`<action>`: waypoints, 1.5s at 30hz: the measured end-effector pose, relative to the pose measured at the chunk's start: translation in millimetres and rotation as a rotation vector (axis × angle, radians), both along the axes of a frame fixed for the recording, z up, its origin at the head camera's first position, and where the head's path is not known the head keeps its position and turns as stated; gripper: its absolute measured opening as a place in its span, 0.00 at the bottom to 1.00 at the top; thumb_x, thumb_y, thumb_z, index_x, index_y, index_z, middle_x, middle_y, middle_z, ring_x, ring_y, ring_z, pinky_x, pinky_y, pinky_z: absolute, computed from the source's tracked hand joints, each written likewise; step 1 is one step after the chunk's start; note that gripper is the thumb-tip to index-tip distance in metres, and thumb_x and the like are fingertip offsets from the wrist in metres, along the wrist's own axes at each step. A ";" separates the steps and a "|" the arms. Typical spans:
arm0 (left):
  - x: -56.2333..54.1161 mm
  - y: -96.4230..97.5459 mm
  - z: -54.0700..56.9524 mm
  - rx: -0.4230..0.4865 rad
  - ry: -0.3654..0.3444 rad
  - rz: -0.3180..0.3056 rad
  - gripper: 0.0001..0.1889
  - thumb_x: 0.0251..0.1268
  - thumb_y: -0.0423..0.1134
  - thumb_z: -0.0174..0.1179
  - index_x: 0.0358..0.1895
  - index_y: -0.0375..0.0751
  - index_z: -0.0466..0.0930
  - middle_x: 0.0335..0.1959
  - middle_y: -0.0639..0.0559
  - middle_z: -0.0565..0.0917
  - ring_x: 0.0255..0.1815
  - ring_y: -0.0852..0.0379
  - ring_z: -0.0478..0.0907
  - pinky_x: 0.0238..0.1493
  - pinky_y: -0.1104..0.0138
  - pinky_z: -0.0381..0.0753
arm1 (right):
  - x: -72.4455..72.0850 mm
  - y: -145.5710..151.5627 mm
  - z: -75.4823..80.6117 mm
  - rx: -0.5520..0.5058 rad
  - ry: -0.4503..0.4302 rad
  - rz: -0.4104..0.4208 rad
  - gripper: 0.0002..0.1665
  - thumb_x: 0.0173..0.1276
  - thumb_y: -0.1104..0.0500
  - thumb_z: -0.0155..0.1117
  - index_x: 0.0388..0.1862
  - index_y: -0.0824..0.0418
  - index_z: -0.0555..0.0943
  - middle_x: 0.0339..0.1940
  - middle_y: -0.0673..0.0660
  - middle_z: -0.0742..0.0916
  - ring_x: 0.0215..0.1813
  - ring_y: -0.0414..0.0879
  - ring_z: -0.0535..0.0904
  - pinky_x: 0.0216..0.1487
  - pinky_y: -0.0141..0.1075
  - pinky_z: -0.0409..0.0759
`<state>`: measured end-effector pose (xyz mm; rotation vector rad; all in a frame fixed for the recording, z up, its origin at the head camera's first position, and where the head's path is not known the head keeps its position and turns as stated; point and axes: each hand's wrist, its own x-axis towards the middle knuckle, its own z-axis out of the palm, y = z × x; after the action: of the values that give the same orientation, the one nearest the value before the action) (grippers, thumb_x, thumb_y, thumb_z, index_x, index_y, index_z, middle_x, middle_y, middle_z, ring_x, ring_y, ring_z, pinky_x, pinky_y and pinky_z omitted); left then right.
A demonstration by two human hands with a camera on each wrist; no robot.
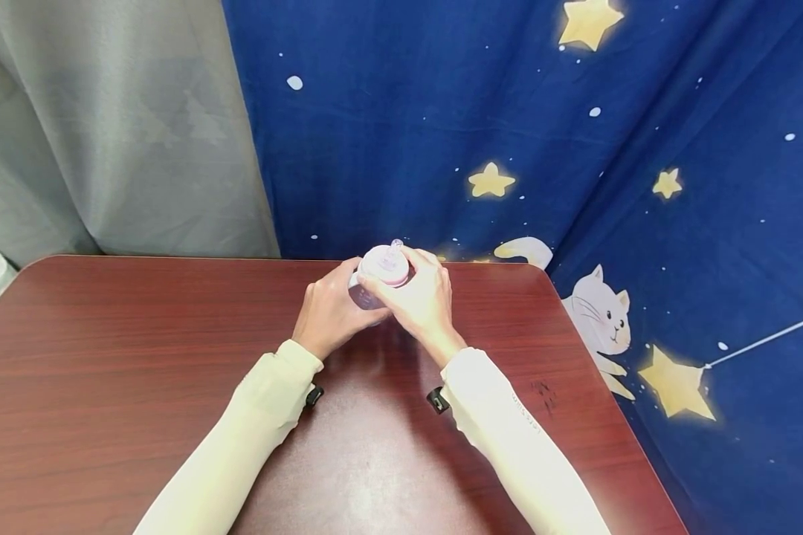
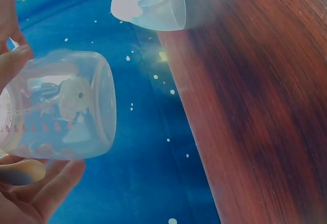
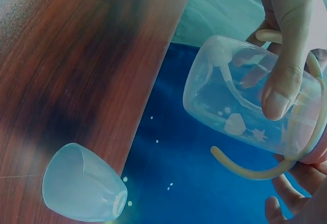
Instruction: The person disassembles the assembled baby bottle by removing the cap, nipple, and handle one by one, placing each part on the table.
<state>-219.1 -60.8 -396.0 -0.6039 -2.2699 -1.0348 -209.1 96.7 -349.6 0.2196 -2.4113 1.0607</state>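
Observation:
A clear baby bottle [image 1: 364, 299] is held upright above the far part of the table. My left hand [image 1: 334, 308] grips its body from the side, the thumb [image 3: 278, 99] lying along the clear wall in the right wrist view. With thumb and fingers, my right hand [image 1: 424, 293] holds the pink collar [image 1: 396, 281] at the top. A clear teat [image 1: 397, 244] sticks up from the collar. Curved yellowish handles [image 3: 255, 173] flank the bottle, and a straw with a weighted end [image 3: 219, 55] shows inside. Small printed figures mark the wall.
A translucent bottle cap [image 3: 84, 183] lies on the brown table [image 1: 140, 371] near its far edge; the right hand hides it in the head view. Behind hang a blue star-patterned curtain [image 1: 388, 134] and a grey curtain [image 1: 154, 134].

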 end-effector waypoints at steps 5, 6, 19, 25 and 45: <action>1.1 -0.9 1.5 0.011 -0.028 -0.013 0.40 0.38 0.56 0.79 0.56 0.39 0.78 0.45 0.47 0.86 0.37 0.50 0.83 0.39 0.54 0.83 | -1.0 -0.2 -0.1 -0.034 0.002 0.030 0.42 0.46 0.38 0.80 0.59 0.55 0.84 0.55 0.52 0.86 0.58 0.46 0.79 0.59 0.42 0.73; 1.5 -1.2 2.0 0.013 -0.036 -0.016 0.40 0.38 0.56 0.79 0.57 0.39 0.79 0.44 0.47 0.86 0.37 0.50 0.83 0.38 0.54 0.83 | -1.3 -0.1 -0.3 -0.047 0.002 0.041 0.41 0.46 0.38 0.80 0.59 0.55 0.84 0.55 0.52 0.86 0.58 0.45 0.79 0.58 0.41 0.74; 1.3 -5.3 4.0 -0.020 -0.087 -0.039 0.41 0.34 0.60 0.78 0.56 0.42 0.81 0.39 0.49 0.88 0.30 0.52 0.83 0.29 0.57 0.78 | -6.2 3.6 -2.1 -0.185 -0.011 0.165 0.34 0.44 0.46 0.84 0.51 0.58 0.88 0.54 0.53 0.87 0.58 0.41 0.81 0.57 0.33 0.78; 1.8 -7.0 4.1 -0.015 -0.103 -0.089 0.40 0.33 0.60 0.77 0.54 0.43 0.82 0.36 0.52 0.87 0.29 0.55 0.82 0.29 0.60 0.77 | -6.6 4.1 -3.0 -0.249 0.002 0.232 0.34 0.43 0.53 0.86 0.51 0.62 0.87 0.54 0.54 0.87 0.58 0.41 0.81 0.57 0.32 0.77; 4.3 -0.3 -1.6 -0.071 0.041 0.082 0.36 0.38 0.56 0.77 0.52 0.41 0.79 0.41 0.49 0.85 0.33 0.50 0.83 0.32 0.53 0.82 | -1.8 -5.3 -5.7 0.074 0.003 -0.005 0.48 0.43 0.30 0.79 0.58 0.56 0.82 0.49 0.50 0.84 0.55 0.47 0.75 0.58 0.43 0.71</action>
<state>-214.8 -61.1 -397.6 -0.5515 -2.2833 -0.8978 -210.9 91.4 -355.3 0.2395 -2.4497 0.9698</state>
